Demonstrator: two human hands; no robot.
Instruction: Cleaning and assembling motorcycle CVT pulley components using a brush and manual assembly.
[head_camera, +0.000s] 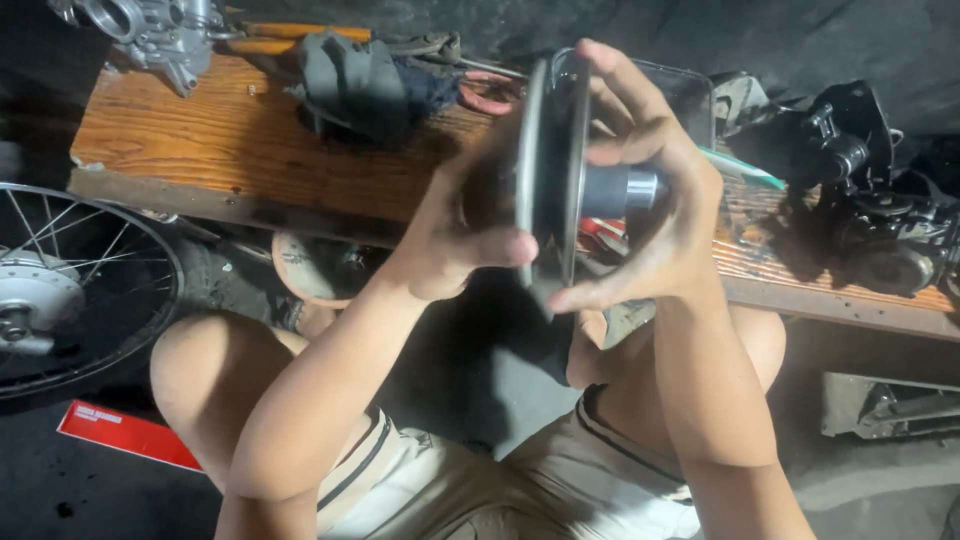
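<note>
Dim workshop floor, dark and greasy, with a low wooden worktop (230, 140) running across in front of us. We sit behind it with knees drawn up, and hold a round metal pulley (550, 170) up at chest height, seen nearly edge-on — two discs face to face with a short shiny hub (625, 188) poking out to the right.

Our left hand (455, 235) cups the left face, thumb laid across the lower rim. Our right hand (655, 200) wraps the other side, fingers (625, 85) curled over the top of the rim and around the hub. Both hands are closed on the part; neither grip is tight all round.

On the worktop: a bundled dark rag (365, 85) with tool handles behind it, a grey cast engine part (150, 30) at the far left corner, a black engine assembly (870, 190) at the right end. A spoked wheel (70, 285) stands to our left, a red card (125, 432) on the floor below it.

Risks, as we judge them — the pulley looks heavy and likely oily, held only at the rim, so it could slip and fall onto our bare knees or the worktop edge. If the two discs shift together, a fingertip near the groove could get pinched.
</note>
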